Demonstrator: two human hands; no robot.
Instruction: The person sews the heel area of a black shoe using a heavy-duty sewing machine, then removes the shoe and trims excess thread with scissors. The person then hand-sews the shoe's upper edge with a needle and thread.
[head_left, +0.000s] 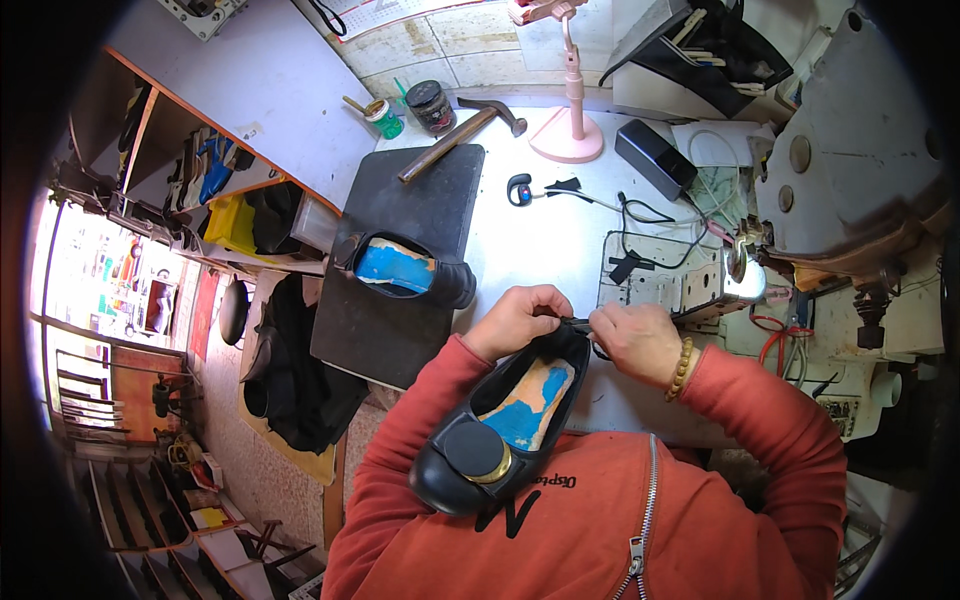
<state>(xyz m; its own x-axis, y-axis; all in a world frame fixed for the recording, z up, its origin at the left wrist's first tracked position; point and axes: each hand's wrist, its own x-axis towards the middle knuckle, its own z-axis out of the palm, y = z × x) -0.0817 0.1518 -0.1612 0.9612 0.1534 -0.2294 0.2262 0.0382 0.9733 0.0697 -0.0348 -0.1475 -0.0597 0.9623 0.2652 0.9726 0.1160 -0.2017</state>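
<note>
A black shoe [435,480] with a round black ornament rimmed in gold lies tilted against my front, toe toward me. Inside it shows a tan insole patched with blue. My left hand [520,322] is closed on the heel rim, thumb and fingers pinching the black edge. Close beside it, my right hand [640,343], wearing a beaded bracelet [681,370], is pinched at the same heel edge. What lies between its fingertips is too small to make out. A second black shoe [455,284], its insole also blue and tan, rests on a dark board [400,180].
A hammer [455,142] lies across the board's far edge, beside a dark jar [430,107] and a small green pot [384,120]. A pink stand [567,135], a black box [655,160] and cables are farther back. A large machine [850,140] stands at right.
</note>
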